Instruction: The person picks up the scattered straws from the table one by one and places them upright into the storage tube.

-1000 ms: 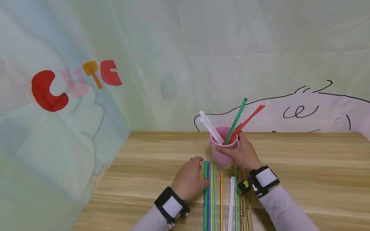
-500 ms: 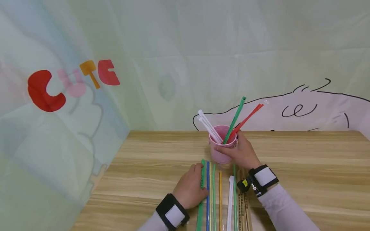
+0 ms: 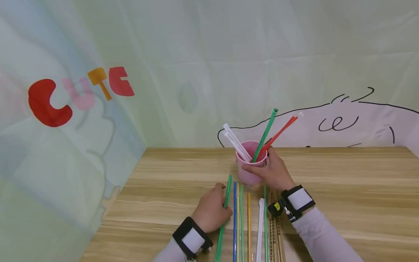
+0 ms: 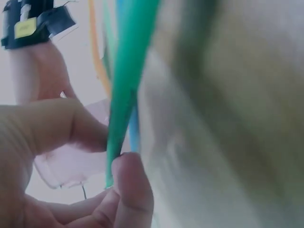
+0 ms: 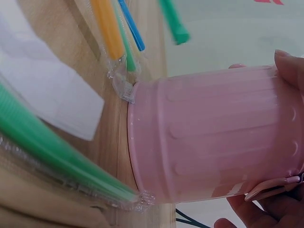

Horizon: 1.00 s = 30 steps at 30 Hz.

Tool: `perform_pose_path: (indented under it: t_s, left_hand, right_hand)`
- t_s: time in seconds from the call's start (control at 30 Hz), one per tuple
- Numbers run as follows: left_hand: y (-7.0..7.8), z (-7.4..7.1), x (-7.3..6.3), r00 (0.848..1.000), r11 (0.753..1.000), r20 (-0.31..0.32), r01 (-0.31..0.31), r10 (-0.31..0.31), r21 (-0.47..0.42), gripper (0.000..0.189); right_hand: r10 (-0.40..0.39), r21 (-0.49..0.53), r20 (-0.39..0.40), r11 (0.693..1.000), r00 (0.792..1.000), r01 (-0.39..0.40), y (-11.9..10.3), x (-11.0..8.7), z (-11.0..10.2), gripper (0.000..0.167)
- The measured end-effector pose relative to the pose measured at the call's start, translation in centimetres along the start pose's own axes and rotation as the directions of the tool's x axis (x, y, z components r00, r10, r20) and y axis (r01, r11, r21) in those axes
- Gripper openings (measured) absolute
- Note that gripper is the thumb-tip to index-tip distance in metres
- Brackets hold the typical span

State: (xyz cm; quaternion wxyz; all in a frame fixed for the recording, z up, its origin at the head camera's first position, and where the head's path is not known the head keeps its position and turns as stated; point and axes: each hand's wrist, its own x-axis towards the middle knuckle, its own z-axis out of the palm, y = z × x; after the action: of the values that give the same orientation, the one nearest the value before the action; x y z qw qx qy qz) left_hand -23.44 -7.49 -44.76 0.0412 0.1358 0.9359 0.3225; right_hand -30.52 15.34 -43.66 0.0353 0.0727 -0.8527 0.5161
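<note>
One green straw (image 3: 227,193) pinched near the bucket (image 3: 245,175)

We see the left hand (image 3: 211,213), in front of the bucket and to its left, gripping the green straw between thumb and finger. The straw slants, its far tip near the bucket. The right hand (image 3: 275,173) clasps the upright bucket's right side, thumb across the front below the rim. From its mouth we see white straws (image 3: 238,143), a second green straw (image 3: 264,134) and red straws (image 3: 280,133) leaning out. Before the bucket, on the table (image 3: 157,189), we find a row, left to right: a blue straw (image 3: 234,222), a yellow straw (image 3: 238,225), a light green straw (image 3: 242,218), an orange straw (image 3: 249,222), a wrapped white straw (image 3: 260,229), a further green straw (image 3: 266,222) and brown straws (image 3: 271,233).
</note>
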Motion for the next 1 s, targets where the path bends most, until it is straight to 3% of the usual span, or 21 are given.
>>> perform_pose_path:
  t_s: [0.3,0.53,0.67,0.83,1.0]
  left_hand:
    - [-0.6,-2.5,0.4,0.996,0.996,-0.085,-0.043,0.036,-0.082,0.028]
    - [-0.4,-4.8,0.2,0.998,0.963,-0.065,-0.017,-0.001,-0.271,0.023]
    - [0.3,-6.5,0.3,0.994,0.92,-0.105,-0.034,-0.008,-0.39,0.026]
    - [1.7,-8.8,1.2,0.983,0.857,-0.177,-0.128,0.044,-0.5,0.03]
    - [3.9,-10.5,2.5,0.962,0.764,-0.259,-0.235,0.091,-0.601,0.032]
  right_hand:
    - [-0.006,-0.005,-0.006,1.0,1.0,0.006,0.1,0.0,0.0,0.092]
    - [-0.027,0.021,-0.001,0.999,1.0,0.027,0.1,0.2,0.1,0.089]
    - [-0.035,0.038,0.003,0.999,0.999,0.035,0.0,0.3,0.2,0.088]
    - [-0.033,0.045,0.005,0.998,0.999,0.033,0.0,0.2,0.1,0.088]
    - [-0.017,0.045,0.003,0.999,1.0,0.017,0.1,0.3,0.1,0.09]
